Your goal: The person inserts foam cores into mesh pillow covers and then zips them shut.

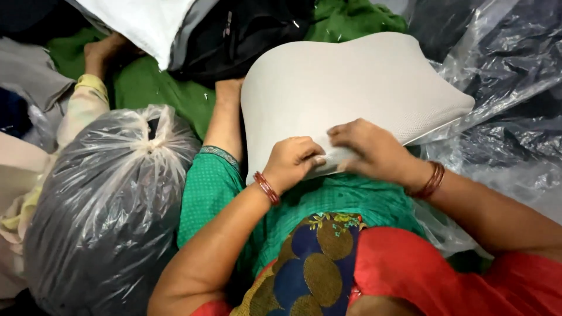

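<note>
- Green cloth point(140, 88) covers the floor beyond the fingers.
- Left hand point(293, 161) pinches the grey foam pad point(345, 82) edge.
- Right hand point(372, 149) fingers clamp the same edge, just beside.

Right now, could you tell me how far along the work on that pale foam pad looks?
Done: a tied clear bag sits full at the left. In hand: left hand and right hand pinch the near edge of the pale foam pad on the lap. Left: the pad is unbagged; loose plastic sheeting lies at the right.
</note>
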